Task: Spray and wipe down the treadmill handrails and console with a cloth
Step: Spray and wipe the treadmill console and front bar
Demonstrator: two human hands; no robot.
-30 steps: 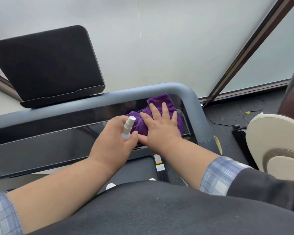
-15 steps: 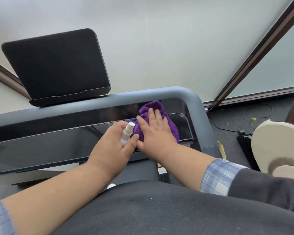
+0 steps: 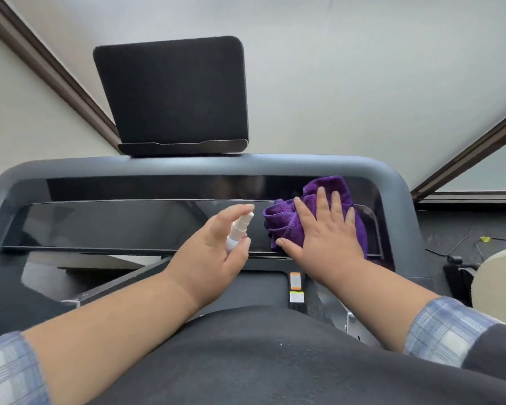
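1. Since a second ago the view has swung left and the whole console (image 3: pixel 135 223) now shows; the right hand (image 3: pixel 327 232) remains flat on the cloth (image 3: pixel 324 188) at the panel's right end, and the left hand (image 3: pixel 214 247) has barely shifted.
2. Nearest me, two bare forearms reach forward from rolled plaid sleeves.
3. Left hand: fingers curled round one small white bottle (image 3: pixel 238 229), forefinger over its top, nozzle facing the dark panel.
4. Right hand: fingers straight and spread, pressing one bunched purple cloth against the glass; it pinches nothing.
5. What matters next, I judge: the unwiped stretch of panel lies left of the cloth, its long axis running side to side, and the bottle hand sits just beside the cloth on that side, nearer the open glass. A leftward wipe would meet that hand unless it moves.
6. Farther off: one grey rail (image 3: pixel 187 166) curving round the console, one black tablet stand (image 3: pixel 173 92) atop it.
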